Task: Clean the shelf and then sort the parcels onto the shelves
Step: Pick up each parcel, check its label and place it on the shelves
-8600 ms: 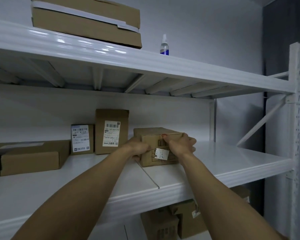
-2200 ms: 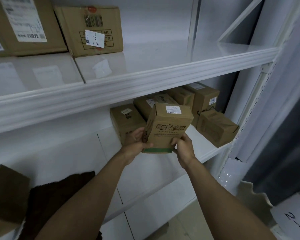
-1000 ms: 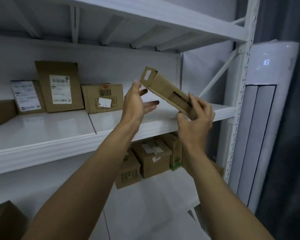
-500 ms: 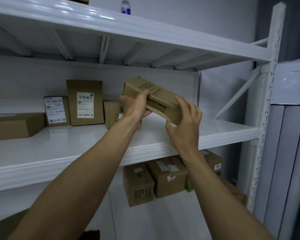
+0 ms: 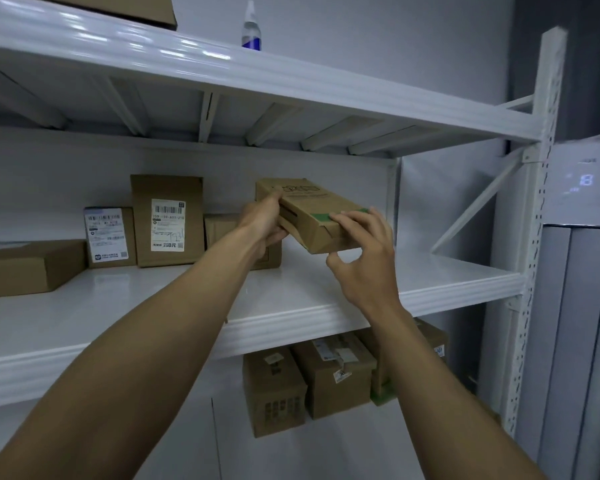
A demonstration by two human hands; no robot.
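Observation:
I hold a brown cardboard parcel with a green stripe (image 5: 312, 209) tilted in the air over the middle shelf (image 5: 430, 271). My left hand (image 5: 262, 221) grips its left side. My right hand (image 5: 364, 251) grips its near right end, fingers on top and thumb underneath. Behind my left hand a small brown parcel (image 5: 222, 230) stands on the shelf, partly hidden. Left of it stand a tall labelled parcel (image 5: 167, 220) and a smaller labelled parcel (image 5: 110, 237).
A flat brown box (image 5: 25, 268) lies at the far left of the middle shelf. Several parcels (image 5: 326, 375) sit on the lower shelf. A spray bottle (image 5: 251, 27) and a box (image 5: 118, 6) are on the top shelf. A white appliance (image 5: 582, 271) stands right of the shelf post (image 5: 530, 271).
The parcel came up from the lower shelf; both hands have carried it further in over the middle shelf, turning its green-striped end toward me.

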